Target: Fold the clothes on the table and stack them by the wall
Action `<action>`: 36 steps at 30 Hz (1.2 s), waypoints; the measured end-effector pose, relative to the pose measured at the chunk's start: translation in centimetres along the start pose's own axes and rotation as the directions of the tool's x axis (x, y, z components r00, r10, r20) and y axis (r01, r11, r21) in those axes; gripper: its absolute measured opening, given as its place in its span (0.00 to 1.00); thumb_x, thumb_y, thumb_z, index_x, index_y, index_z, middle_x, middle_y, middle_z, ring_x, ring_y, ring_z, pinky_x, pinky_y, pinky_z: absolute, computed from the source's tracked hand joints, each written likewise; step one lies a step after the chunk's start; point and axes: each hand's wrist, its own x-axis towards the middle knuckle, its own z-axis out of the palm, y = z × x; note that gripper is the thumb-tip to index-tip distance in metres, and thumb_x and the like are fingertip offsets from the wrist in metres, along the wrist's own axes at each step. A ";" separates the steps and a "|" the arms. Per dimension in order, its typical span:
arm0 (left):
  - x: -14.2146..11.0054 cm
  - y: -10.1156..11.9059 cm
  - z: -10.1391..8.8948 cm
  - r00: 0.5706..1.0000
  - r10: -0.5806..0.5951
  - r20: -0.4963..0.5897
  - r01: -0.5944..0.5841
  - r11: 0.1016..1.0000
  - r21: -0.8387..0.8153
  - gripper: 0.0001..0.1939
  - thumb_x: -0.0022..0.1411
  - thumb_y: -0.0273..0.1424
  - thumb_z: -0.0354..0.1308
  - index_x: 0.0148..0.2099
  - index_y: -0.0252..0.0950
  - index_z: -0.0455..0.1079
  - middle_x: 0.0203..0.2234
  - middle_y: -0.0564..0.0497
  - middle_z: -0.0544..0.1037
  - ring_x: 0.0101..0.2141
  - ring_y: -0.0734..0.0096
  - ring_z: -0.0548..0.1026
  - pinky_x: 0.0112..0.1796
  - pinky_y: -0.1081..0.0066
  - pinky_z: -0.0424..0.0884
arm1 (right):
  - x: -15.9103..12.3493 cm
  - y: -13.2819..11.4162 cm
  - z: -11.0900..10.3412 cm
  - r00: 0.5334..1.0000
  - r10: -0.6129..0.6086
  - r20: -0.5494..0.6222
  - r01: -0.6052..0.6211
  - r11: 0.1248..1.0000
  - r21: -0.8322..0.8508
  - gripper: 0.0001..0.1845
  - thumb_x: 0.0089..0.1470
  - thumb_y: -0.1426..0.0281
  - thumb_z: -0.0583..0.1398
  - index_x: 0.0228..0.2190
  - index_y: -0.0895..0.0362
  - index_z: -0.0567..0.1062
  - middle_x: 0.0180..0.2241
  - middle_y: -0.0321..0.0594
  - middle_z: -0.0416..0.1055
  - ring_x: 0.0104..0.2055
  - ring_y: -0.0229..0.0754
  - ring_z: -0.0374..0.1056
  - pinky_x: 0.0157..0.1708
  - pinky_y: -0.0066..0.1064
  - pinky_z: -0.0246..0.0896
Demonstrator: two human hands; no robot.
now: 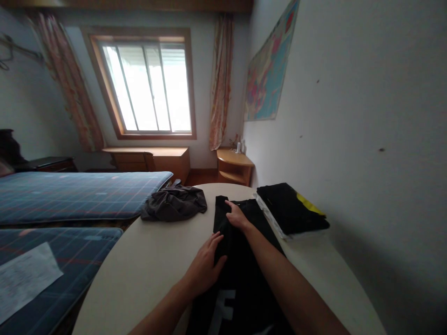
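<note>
A black garment (pixel 240 270) lies stretched lengthwise in front of me on a pale, rounded table (pixel 139 270), running from its near side towards its far edge, with a light grey print (pixel 226 294) showing near me. Both my hands are on its left half. My left hand (pixel 206 265) rests at the garment's left edge, fingers close together and reaching forward, thumb held apart from them over the black cloth. My right hand (pixel 237 215) is farther away, near the garment's far end, index finger stretched towards the far left corner and thumb below it; I can't make out whether they pinch any fabric.

Right of the garment, just beside its far end, sits a folded black stack (pixel 279 204) with a yellow patch, white material showing along its lower edge. To the left, apart from the garment, a crumpled dark grey cloth (pixel 174 204) lies by the table's far rim. Beyond the table's left side are plaid blue mattresses (pixel 84 195); a sheet of paper (pixel 28 279) lies on the nearer one.
</note>
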 end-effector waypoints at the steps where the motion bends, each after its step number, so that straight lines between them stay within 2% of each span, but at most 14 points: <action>1: -0.1 0.1 0.1 1.000 -0.004 0.030 0.003 0.999 0.034 0.29 0.65 0.32 0.52 0.67 0.36 0.57 0.67 0.42 0.58 0.66 0.57 0.54 0.65 0.52 0.52 | -0.1 0.1 0.0 1.000 0.002 -0.006 -0.002 1.000 -0.012 0.43 0.45 0.80 0.51 0.65 0.64 0.57 0.64 0.48 0.60 0.65 0.42 0.57 0.64 0.35 0.49; 4: -0.5 0.5 0.4 0.995 0.023 0.100 -0.036 0.991 0.131 0.29 0.67 0.37 0.52 0.67 0.38 0.58 0.70 0.44 0.49 0.68 0.54 0.46 0.65 0.50 0.49 | -0.3 0.2 0.0 0.999 0.023 -0.023 -0.025 0.997 -0.069 0.41 0.48 0.80 0.50 0.65 0.65 0.56 0.64 0.50 0.59 0.66 0.42 0.55 0.65 0.36 0.48; 7: -0.8 0.8 0.7 0.984 0.069 0.164 -0.099 0.977 0.187 0.28 0.67 0.40 0.52 0.67 0.42 0.59 0.71 0.47 0.43 0.69 0.52 0.41 0.65 0.47 0.45 | -1.0 0.3 0.0 0.998 0.054 -0.043 -0.060 0.987 -0.147 0.38 0.49 0.80 0.51 0.64 0.66 0.60 0.66 0.53 0.55 0.67 0.48 0.52 0.66 0.40 0.46; 11: -0.9 0.8 0.8 0.979 0.061 0.195 -0.103 0.972 0.212 0.28 0.67 0.42 0.52 0.67 0.43 0.59 0.70 0.45 0.46 0.68 0.53 0.43 0.65 0.47 0.44 | -2.7 0.0 -0.2 0.998 0.029 -0.063 -0.045 0.963 -0.266 0.31 0.54 0.74 0.54 0.60 0.60 0.67 0.69 0.47 0.45 0.67 0.55 0.49 0.64 0.44 0.48; 14: -0.8 0.8 0.7 0.980 0.053 0.194 -0.093 0.974 0.207 0.28 0.67 0.44 0.52 0.67 0.43 0.60 0.69 0.44 0.49 0.68 0.52 0.45 0.64 0.46 0.45 | -3.8 -0.5 -0.3 1.000 -0.017 -0.005 0.014 0.923 -0.386 0.26 0.60 0.69 0.53 0.58 0.55 0.70 0.68 0.44 0.50 0.66 0.53 0.52 0.62 0.43 0.51; 18: -0.8 1.4 0.5 0.979 0.048 0.197 -0.092 0.971 0.222 0.28 0.66 0.43 0.53 0.65 0.43 0.62 0.69 0.44 0.51 0.68 0.50 0.46 0.64 0.46 0.46 | -5.1 -0.8 0.0 0.993 0.001 0.119 0.049 0.910 -0.411 0.27 0.64 0.60 0.49 0.60 0.54 0.67 0.66 0.45 0.56 0.67 0.53 0.50 0.63 0.46 0.48; 21: -0.7 1.7 0.3 0.981 0.025 0.190 -0.074 0.964 0.255 0.27 0.65 0.42 0.54 0.64 0.42 0.64 0.68 0.45 0.53 0.67 0.50 0.49 0.64 0.48 0.48 | -5.4 -0.4 0.4 0.980 0.035 0.197 0.050 0.910 -0.412 0.30 0.65 0.56 0.48 0.64 0.54 0.60 0.68 0.45 0.50 0.69 0.57 0.44 0.64 0.53 0.40; 25: -0.7 1.9 -0.2 0.991 -0.003 0.135 -0.033 0.962 0.269 0.25 0.65 0.42 0.54 0.62 0.41 0.67 0.67 0.45 0.57 0.66 0.50 0.53 0.63 0.49 0.52 | -4.3 0.2 0.8 0.971 0.057 0.233 0.045 0.910 -0.412 0.33 0.66 0.55 0.45 0.67 0.54 0.53 0.70 0.44 0.41 0.71 0.58 0.37 0.66 0.55 0.34; 30: -0.8 1.7 -1.0 0.997 -0.048 0.067 0.025 0.952 0.307 0.26 0.64 0.42 0.55 0.62 0.39 0.67 0.66 0.44 0.60 0.64 0.50 0.58 0.62 0.51 0.56 | -1.6 0.5 1.1 0.983 0.046 0.178 0.033 0.910 -0.413 0.31 0.67 0.56 0.46 0.66 0.53 0.57 0.70 0.44 0.44 0.71 0.56 0.39 0.66 0.52 0.35; 33: -0.8 1.4 -1.3 0.996 -0.044 0.080 0.016 0.945 0.326 0.28 0.62 0.41 0.57 0.62 0.38 0.66 0.65 0.45 0.61 0.64 0.52 0.59 0.63 0.53 0.55 | -0.7 0.0 1.0 0.995 0.006 0.096 0.036 0.905 -0.423 0.27 0.67 0.58 0.46 0.63 0.53 0.62 0.69 0.44 0.48 0.69 0.52 0.43 0.65 0.47 0.38; 36: -0.8 1.2 -1.4 0.991 -0.068 0.117 0.025 0.940 0.339 0.29 0.61 0.40 0.57 0.62 0.37 0.65 0.65 0.44 0.62 0.64 0.53 0.58 0.63 0.51 0.52 | -1.0 -1.1 0.8 0.999 -0.045 0.024 0.051 0.896 -0.442 0.24 0.67 0.60 0.46 0.58 0.53 0.68 0.66 0.45 0.54 0.66 0.50 0.50 0.63 0.42 0.44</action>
